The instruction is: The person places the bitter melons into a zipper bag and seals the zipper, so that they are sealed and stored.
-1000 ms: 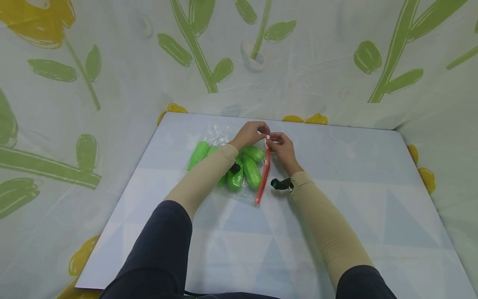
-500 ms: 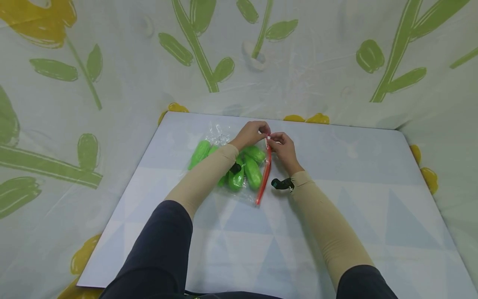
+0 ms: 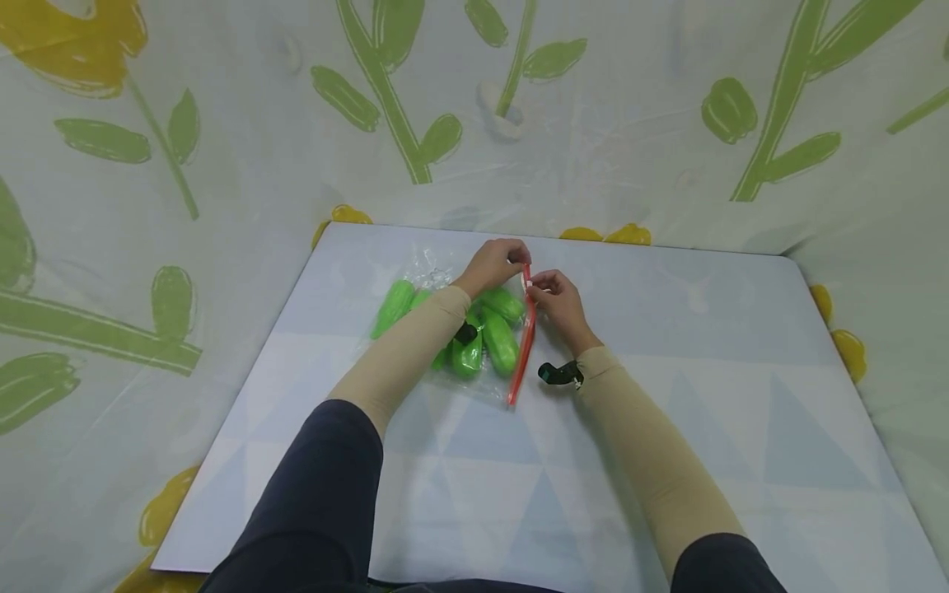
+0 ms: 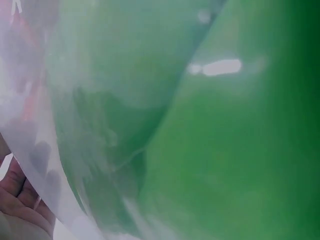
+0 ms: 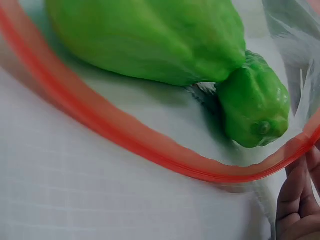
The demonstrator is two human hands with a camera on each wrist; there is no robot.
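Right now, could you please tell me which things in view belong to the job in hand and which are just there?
In the job:
clear bag
red zip strip
green vegetables
left hand, pinching the strip
right hand, pinching the strip

Just there:
table
flowered sheet

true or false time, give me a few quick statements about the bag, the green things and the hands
1. Both hands pinch the far end of the red zip strip: the left hand and the right hand. True.
2. The green vegetables lie loose on the table beside the bag. False: they lie inside the clear plastic bag.
3. The zip strip is blue. False: it is red.
4. The bag lies on the pale table. True.
5. The right hand rests flat on the table, far from the bag. False: it pinches the bag's zip strip.
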